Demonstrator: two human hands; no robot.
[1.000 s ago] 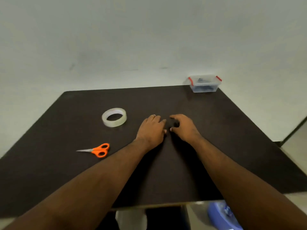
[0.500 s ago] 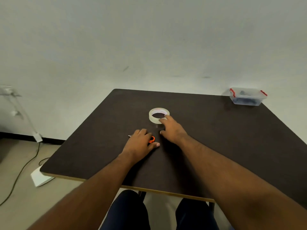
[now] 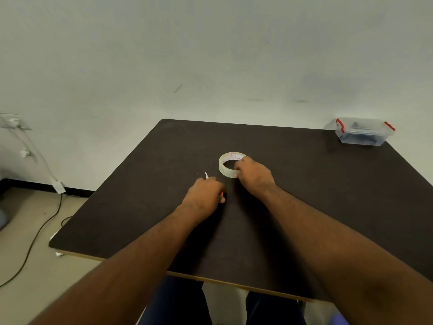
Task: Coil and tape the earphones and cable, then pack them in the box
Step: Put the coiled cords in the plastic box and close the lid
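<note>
Two hands work on the tabletop point(image 3: 304, 184): the right hand point(image 3: 254, 175) grips the tape roll point(image 3: 228, 164), the left hand point(image 3: 206, 195) closes its grip on the scissors point(image 3: 207, 175).

Single head-worn wide-angle view, looking forward and down from above the near edge of a dark table point(image 3: 304, 207). Faces a pale wall point(image 3: 210, 55) behind the far edge, with forearms entering from the bottom. Close to the near half, farther from the box point(image 3: 362, 132) at the far right corner.
</note>
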